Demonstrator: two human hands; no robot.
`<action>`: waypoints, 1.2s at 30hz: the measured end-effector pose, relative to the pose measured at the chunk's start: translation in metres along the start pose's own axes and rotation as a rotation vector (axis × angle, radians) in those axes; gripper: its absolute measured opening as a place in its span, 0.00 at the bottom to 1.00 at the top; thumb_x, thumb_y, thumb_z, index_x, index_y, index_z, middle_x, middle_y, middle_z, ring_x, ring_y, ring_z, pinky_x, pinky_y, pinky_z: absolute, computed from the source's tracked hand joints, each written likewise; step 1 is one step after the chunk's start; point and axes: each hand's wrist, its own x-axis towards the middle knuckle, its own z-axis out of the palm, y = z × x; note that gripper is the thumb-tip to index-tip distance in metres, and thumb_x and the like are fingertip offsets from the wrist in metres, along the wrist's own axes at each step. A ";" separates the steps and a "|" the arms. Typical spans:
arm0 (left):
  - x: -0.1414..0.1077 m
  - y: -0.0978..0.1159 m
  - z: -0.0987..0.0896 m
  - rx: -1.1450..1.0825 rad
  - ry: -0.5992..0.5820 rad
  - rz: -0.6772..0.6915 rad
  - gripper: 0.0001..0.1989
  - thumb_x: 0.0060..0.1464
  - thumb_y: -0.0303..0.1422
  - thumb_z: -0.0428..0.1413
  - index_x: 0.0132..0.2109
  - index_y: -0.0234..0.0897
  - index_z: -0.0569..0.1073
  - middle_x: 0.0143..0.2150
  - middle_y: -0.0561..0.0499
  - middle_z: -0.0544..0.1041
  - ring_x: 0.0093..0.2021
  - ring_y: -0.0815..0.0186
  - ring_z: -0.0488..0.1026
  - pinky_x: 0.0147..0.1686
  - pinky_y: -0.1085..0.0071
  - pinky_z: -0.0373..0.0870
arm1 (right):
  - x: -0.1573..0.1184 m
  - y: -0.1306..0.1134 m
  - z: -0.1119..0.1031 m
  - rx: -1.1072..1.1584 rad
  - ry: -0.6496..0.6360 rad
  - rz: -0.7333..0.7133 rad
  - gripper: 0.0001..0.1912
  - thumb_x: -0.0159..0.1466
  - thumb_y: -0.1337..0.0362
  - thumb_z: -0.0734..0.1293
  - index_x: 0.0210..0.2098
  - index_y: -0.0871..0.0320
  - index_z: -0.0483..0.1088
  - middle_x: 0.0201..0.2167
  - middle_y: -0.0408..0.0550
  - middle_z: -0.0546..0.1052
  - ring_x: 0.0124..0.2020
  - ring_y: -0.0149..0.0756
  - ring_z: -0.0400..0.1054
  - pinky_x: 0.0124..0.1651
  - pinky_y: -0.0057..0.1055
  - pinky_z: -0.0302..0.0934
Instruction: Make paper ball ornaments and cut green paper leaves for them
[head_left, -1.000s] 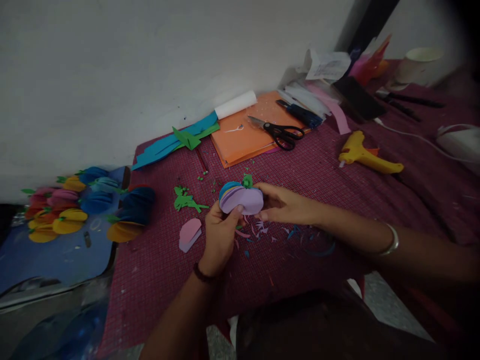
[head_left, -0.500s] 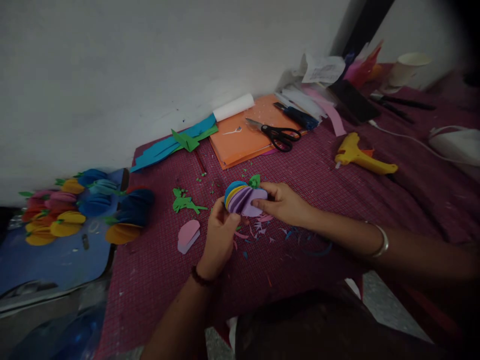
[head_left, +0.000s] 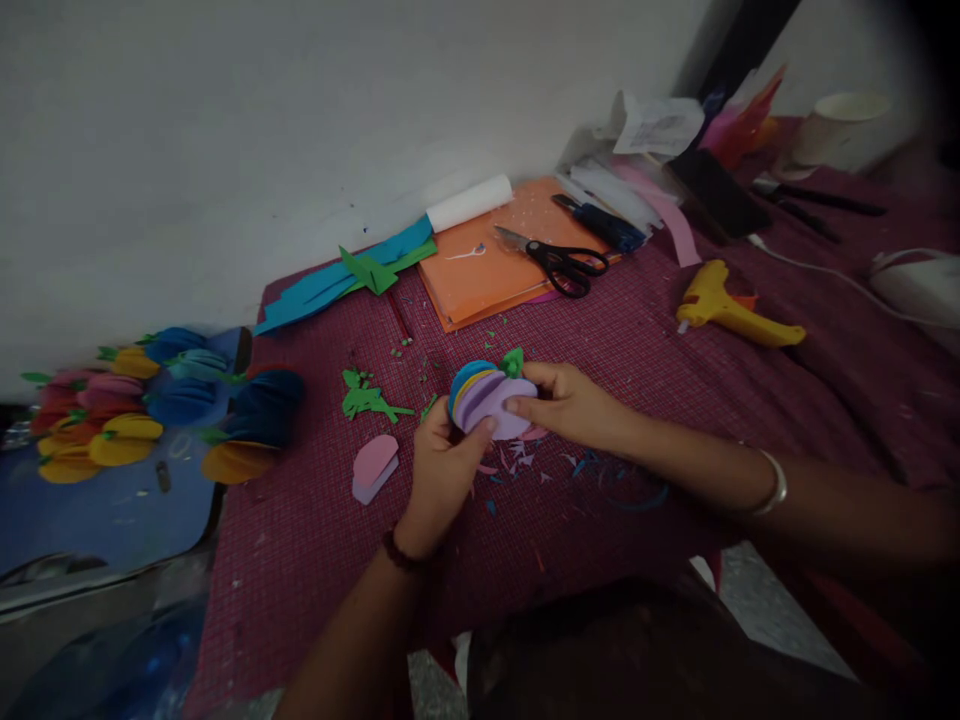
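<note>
Grips the fanned paper piece [head_left: 499, 406], smooth rounded layers of lilac, yellow and blue, in left hand [head_left: 444, 468] and right hand [head_left: 579, 408] over finely checked cloth [head_left: 307, 570], near jagged green paper scraps [head_left: 367, 399].

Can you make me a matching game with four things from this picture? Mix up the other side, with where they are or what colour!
Things
1. scissors
2. glue gun
3. paper ball
4. cup

Places and colours
A. held by the left hand and right hand
B. whitish, at the back on the right
C. lying on the orange sheets
D. mostly yellow, lying on the dark red cloth

Right pairs: 1-C, 2-D, 3-A, 4-B
</note>
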 end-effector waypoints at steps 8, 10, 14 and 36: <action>-0.001 -0.005 -0.004 -0.078 -0.114 0.028 0.18 0.49 0.38 0.62 0.48 0.39 0.75 0.45 0.47 0.78 0.44 0.63 0.74 0.46 0.67 0.72 | 0.003 0.006 0.002 -0.102 0.115 -0.090 0.07 0.55 0.64 0.65 0.33 0.60 0.69 0.24 0.39 0.66 0.25 0.27 0.58 0.27 0.25 0.55; 0.000 -0.004 -0.004 -0.060 -0.104 0.018 0.17 0.48 0.36 0.63 0.47 0.39 0.75 0.42 0.49 0.78 0.40 0.65 0.74 0.42 0.70 0.72 | 0.003 0.007 0.002 -0.107 0.119 -0.078 0.07 0.55 0.64 0.66 0.33 0.60 0.69 0.24 0.39 0.66 0.25 0.27 0.58 0.27 0.25 0.55; 0.001 -0.005 -0.001 -0.032 -0.048 -0.013 0.16 0.44 0.32 0.66 0.43 0.38 0.75 0.38 0.52 0.78 0.36 0.68 0.74 0.35 0.75 0.71 | 0.002 0.006 0.003 -0.082 0.102 -0.049 0.07 0.55 0.63 0.67 0.33 0.60 0.69 0.24 0.40 0.67 0.25 0.27 0.59 0.27 0.24 0.57; 0.000 -0.009 -0.007 -0.161 -0.083 -0.045 0.18 0.54 0.48 0.57 0.45 0.41 0.74 0.38 0.51 0.74 0.30 0.69 0.70 0.27 0.74 0.70 | 0.000 0.004 0.001 -0.242 0.129 -0.136 0.10 0.60 0.58 0.63 0.28 0.59 0.64 0.23 0.41 0.63 0.25 0.28 0.58 0.26 0.25 0.53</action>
